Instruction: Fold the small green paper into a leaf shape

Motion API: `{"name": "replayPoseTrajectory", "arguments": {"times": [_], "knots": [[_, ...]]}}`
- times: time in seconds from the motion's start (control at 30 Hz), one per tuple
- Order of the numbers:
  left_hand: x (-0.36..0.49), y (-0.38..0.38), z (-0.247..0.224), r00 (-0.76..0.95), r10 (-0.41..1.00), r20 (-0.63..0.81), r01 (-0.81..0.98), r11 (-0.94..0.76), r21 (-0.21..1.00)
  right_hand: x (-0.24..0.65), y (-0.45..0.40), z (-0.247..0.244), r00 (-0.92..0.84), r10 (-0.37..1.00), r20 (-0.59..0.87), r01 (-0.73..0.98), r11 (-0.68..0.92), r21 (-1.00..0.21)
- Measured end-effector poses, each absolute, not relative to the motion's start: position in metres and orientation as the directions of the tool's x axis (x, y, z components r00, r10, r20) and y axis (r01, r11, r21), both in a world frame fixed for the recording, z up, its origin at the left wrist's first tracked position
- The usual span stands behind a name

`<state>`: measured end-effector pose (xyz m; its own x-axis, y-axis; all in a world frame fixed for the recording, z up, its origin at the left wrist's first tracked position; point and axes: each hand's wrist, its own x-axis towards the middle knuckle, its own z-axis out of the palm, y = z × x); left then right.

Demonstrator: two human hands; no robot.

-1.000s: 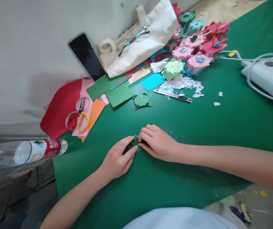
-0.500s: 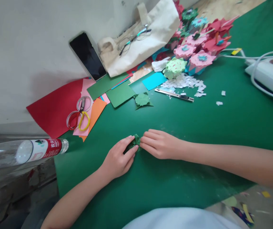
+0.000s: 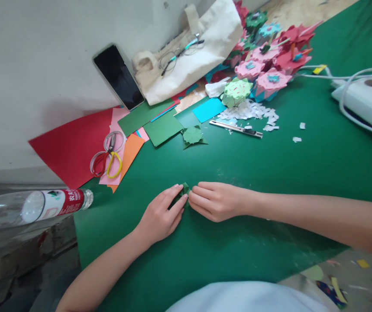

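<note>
A small folded green paper lies low over the green table, between my two hands. My left hand holds it from the left, with thumb and fingers pressed on it. From the right, the bunched fingertips of my right hand pinch its edge; they hide much of that side. Farther up the table sits a green folded paper piece, beside a green card stack. A utility knife lies to the right of these, near white paper scraps.
Scissors rest on coloured sheets at the left, near a plastic bottle. Farther back are a phone, a cloth bag with glasses, and paper flowers. A white device with cables stands at the right.
My right hand has moved slightly down and left at the green paper's edge. My left hand stays nearly in place, and the view has shifted a little.
</note>
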<state>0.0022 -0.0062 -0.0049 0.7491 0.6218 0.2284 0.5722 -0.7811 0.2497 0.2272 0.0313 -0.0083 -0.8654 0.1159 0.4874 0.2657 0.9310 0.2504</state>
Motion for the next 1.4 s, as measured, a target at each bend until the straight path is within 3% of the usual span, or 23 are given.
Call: {"name": "replayPoseTrajectory", "arguments": {"times": [0.17,0.4,0.97,1.3,1.4], "knots": [[0.003,-0.006,-0.004,0.749,0.620,0.234,0.578,-0.784,0.226,0.227,0.032,-0.009,-0.865,0.123,0.487,0.259,0.940,0.224],[0.004,-0.007,-0.004,0.740,0.632,0.231,0.586,-0.774,0.240,0.232,0.041,-0.013,-0.846,0.238,0.476,0.303,0.951,0.063],[0.002,-0.007,-0.006,0.734,0.643,0.219,0.582,-0.762,0.284,0.231,0.038,-0.010,-0.870,0.120,0.479,0.179,0.981,0.079],[0.003,-0.007,-0.006,0.731,0.652,0.200,0.596,-0.754,0.278,0.232,0.041,-0.016,-0.856,0.169,0.489,0.217,0.975,0.043],[0.004,-0.007,-0.005,0.730,0.654,0.198,0.598,-0.752,0.277,0.233,0.045,-0.019,-0.851,0.233,0.471,0.229,0.971,-0.067]]}}
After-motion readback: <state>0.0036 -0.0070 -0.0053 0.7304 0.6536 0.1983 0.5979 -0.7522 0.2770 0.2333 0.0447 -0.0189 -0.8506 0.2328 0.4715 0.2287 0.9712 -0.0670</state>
